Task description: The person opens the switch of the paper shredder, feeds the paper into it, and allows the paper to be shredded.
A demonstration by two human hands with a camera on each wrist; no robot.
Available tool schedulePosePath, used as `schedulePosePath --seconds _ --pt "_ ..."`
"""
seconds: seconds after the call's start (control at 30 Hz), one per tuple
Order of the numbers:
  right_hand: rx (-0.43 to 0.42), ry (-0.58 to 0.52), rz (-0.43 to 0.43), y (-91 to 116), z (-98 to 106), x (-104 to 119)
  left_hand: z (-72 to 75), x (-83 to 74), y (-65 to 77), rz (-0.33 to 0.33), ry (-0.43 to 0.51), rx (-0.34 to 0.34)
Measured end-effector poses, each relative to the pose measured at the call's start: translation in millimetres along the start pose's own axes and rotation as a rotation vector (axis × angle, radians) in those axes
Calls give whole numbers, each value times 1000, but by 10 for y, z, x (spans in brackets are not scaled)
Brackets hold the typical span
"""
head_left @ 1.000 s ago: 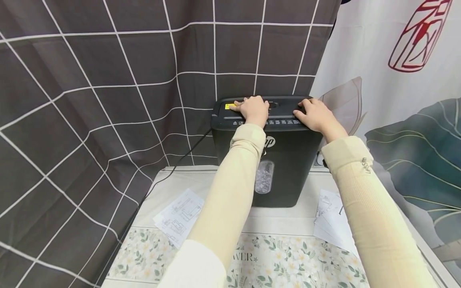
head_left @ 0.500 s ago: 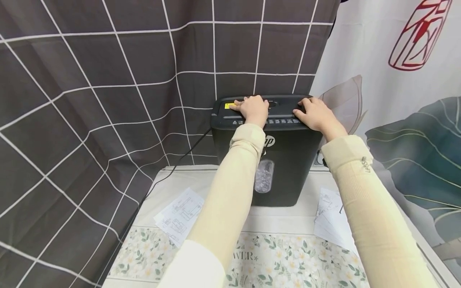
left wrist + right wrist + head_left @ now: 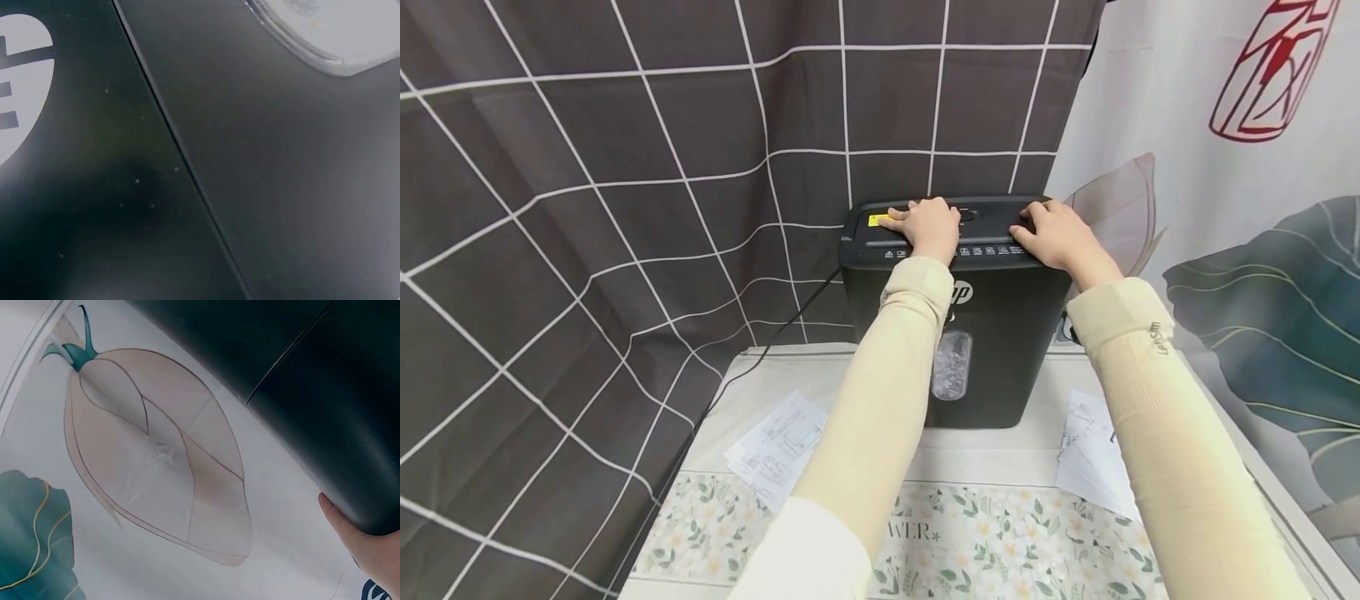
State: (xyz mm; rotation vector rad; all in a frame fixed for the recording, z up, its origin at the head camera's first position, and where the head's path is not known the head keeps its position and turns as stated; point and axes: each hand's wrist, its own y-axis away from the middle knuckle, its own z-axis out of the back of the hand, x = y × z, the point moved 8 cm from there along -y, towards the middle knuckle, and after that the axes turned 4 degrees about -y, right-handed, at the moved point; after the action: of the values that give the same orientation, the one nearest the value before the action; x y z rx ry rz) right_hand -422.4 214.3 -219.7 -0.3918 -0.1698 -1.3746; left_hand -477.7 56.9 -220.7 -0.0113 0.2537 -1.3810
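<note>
A black HP paper shredder (image 3: 1000, 342) stands upright at the back of the table, with shredded paper behind its clear window (image 3: 952, 367). My left hand (image 3: 931, 227) rests on its top, fingers spread beside a yellow label (image 3: 878, 220). On the right end of the top lies my right hand (image 3: 1062, 238), its thumb reaching inward. The right wrist view shows one straight finger (image 3: 342, 524) against the shredder's rounded end. Only the shredder's front, with part of the logo (image 3: 22, 81) and a seam, fills the left wrist view; no hand shows there.
Printed sheets with line drawings (image 3: 778, 450) lie left of the shredder, and more sheets (image 3: 1093, 454) lie right. A black cord (image 3: 760, 358) runs left from it. A dark checked curtain (image 3: 715, 125) hangs close behind. The tablecloth (image 3: 970, 542) has flowers.
Both hands stay in place on the shredder's top. The head view has shifted very slightly; nothing else has visibly moved.
</note>
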Motion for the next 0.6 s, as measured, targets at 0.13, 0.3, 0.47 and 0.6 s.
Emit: schedulePosePath --seconds 0.13,0.3,0.47,0.6 --pt "4 2 7 4 -21 5 -14 27 1 -8 -25 -2" --pt "-7 1 3 11 -10 -2 -18 32 15 -39 -36 -17" --pt "-1 3 6 7 -13 10 -32 46 20 -56 -33 3" --pt "-9 4 10 4 -1 24 -18 73 31 -83 -6 24"
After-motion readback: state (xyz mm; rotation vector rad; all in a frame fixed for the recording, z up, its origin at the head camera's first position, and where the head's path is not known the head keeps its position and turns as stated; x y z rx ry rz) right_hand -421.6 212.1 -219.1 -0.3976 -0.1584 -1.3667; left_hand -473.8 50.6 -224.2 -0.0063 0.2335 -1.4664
